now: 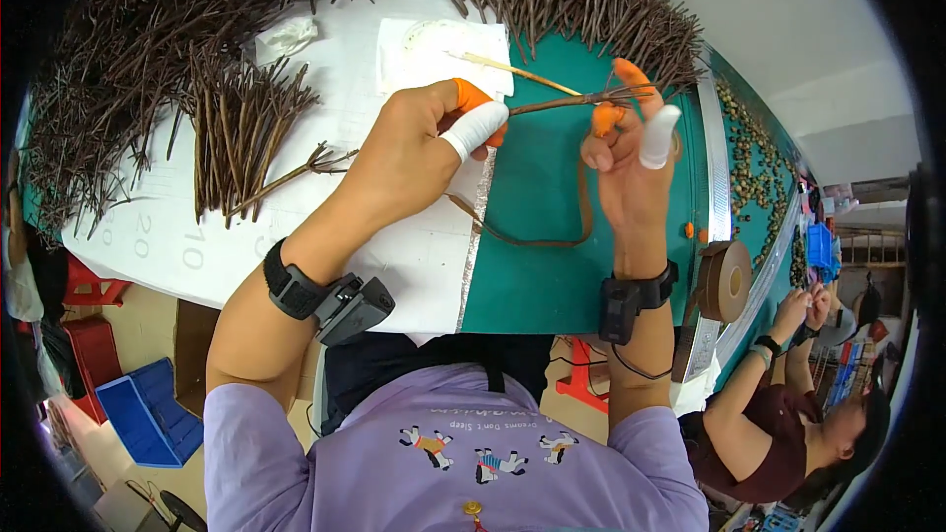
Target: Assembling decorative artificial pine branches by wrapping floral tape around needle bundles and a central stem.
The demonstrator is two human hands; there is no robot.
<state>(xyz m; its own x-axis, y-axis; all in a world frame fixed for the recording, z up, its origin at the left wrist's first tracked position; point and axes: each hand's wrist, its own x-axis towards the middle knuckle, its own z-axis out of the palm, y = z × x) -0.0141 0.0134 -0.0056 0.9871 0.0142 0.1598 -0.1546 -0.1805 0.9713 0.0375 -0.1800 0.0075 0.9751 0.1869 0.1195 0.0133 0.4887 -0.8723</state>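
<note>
My left hand [419, 143], with orange and white finger covers, is closed in a pinch on a brown twig [552, 103]. The twig points right, its thin branched tips reaching my right hand [631, 163]. That hand also has orange and white covers; its thumb and a forefinger stand apart around the tips, other fingers curl. A narrow brown strip of tape [532, 241] loops over the green mat between my hands, its upper end near the curled fingers; whether they grip it is unclear. Beyond the twig lies a pale thin stick [517, 71], partly on a white paper [414, 54].
Bundled twigs [232, 133] and one loose forked twig [296, 175] lie left on white sheeting. Large twig heaps [108, 79] line the back. A brown tape roll [724, 281] sits by my right wrist, small beads [754, 153] beyond. Another person [778, 424] works at right.
</note>
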